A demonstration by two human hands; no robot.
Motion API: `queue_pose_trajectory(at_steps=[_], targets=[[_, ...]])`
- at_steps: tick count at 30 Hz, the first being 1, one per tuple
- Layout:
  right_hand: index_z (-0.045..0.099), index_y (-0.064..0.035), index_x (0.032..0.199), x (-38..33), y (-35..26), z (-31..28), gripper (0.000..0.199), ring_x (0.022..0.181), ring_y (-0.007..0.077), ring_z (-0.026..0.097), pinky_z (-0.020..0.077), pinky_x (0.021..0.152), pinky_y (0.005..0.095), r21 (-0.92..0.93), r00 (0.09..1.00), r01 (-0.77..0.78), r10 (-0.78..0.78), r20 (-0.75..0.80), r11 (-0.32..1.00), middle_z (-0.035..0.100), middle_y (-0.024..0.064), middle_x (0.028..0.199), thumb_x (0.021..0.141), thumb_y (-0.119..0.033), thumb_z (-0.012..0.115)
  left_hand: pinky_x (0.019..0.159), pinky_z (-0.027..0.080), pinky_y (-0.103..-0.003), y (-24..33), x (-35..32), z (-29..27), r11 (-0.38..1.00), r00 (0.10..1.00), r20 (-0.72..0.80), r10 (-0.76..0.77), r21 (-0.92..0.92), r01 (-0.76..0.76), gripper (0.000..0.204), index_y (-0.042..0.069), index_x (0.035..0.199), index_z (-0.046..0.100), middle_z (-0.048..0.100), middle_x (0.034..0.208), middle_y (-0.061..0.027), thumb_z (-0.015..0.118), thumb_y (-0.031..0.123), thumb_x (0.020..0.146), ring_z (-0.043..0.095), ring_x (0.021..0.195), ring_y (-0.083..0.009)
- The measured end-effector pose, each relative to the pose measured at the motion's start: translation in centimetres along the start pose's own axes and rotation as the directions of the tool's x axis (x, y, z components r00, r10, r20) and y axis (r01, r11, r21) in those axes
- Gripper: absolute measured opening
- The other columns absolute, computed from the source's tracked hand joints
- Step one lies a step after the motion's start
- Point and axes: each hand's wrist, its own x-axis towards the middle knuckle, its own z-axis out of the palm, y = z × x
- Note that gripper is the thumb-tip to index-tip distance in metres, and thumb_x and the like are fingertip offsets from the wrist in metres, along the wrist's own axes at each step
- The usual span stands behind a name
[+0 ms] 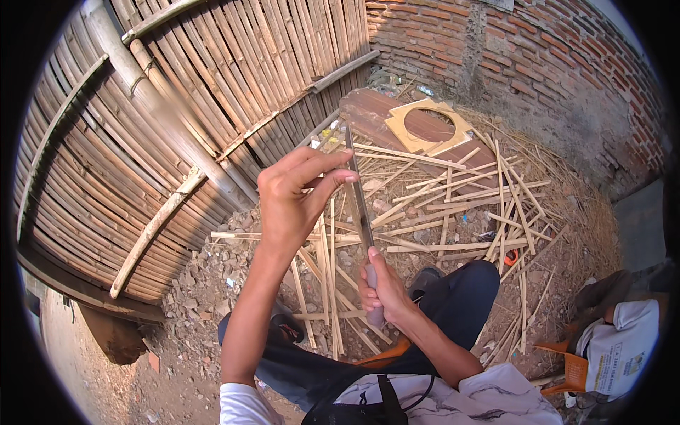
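A long knife (363, 212) stands nearly upright in front of me, its narrow dark blade pointing away. My right hand (386, 289) is wrapped round its grey handle (375, 316). My left hand (297, 195) is raised beside the upper blade, thumb and index fingertips pinched at it near the tip; the other fingers are curled. Whether something thin lies between those fingertips is too small to tell. Beneath and beyond the knife, several pale split bamboo strips (453, 206) lie crisscrossed on the ground.
Bamboo slat fencing (283, 64) rises at left, and a brick wall (567, 78) stands behind. A brown board (368, 106) lies at the back, with a yellowish panel with a round hole (398, 127) on it. Rubble (198, 312) covers the ground. Another person's pale shirt (623, 347) shows at right.
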Motion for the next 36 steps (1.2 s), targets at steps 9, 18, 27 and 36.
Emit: queue_pose_trajectory(at_steps=[9,18,27,36], targets=[[0.044,-0.0132,0.085,6.3,9.0,-8.6,0.055,0.039,0.0075,0.029,0.0307,0.041,0.0279,0.086,0.956,-0.251,0.261,-0.136,0.964,0.035,-0.0059,0.055,0.101,-0.066,0.047,0.059,0.053,-0.026,-0.9,-0.3,-1.5,0.995,0.995,-0.025,-0.092,0.027,0.093,0.02,0.005,0.101,0.081,0.075,0.083,-0.0077,0.083,0.004,0.081,0.07,0.07,-0.013],[0.047,-0.0137,0.085,3.6,4.3,-4.1,0.026,0.041,0.0055,0.031,0.0281,0.04,0.0264,-0.101,0.998,-0.043,0.047,0.035,0.994,0.036,-0.0073,0.055,0.099,-0.025,0.067,0.072,0.062,-0.025,-2.2,-1.0,-0.9,0.956,0.99,-0.038,-0.139,-0.267,0.124,0.014,-0.002,0.101,0.076,0.07,0.093,-0.0084,0.078,0.0,0.088,0.071,0.084,-0.0142],[0.048,-0.0125,0.077,4.9,7.9,-5.8,0.023,0.039,0.0073,0.032,0.0302,0.038,0.0273,0.005,0.989,-0.146,0.146,-0.018,0.989,0.036,-0.0055,0.052,0.096,-0.012,0.061,0.073,0.061,-0.023,-1.9,-1.1,-1.5,0.95,0.984,0.021,-0.176,-0.258,0.175,0.019,-0.001,0.105,0.076,0.072,0.096,-0.0083,0.076,-0.004,0.086,0.073,0.081,-0.0125],[0.051,-0.0114,0.077,3.6,4.2,-1.0,0.02,0.04,0.0071,0.036,0.0286,0.038,0.0275,-0.157,0.999,0.039,-0.041,-0.011,0.987,0.04,-0.0049,0.053,0.093,-0.009,0.064,0.069,0.04,-0.027,-1.7,-1.7,1.3,0.767,0.942,0.063,-0.329,-0.564,0.305,0.027,0.003,0.107,0.062,0.044,0.084,-0.0014,0.037,0.007,0.097,0.044,0.074,-0.0108]])
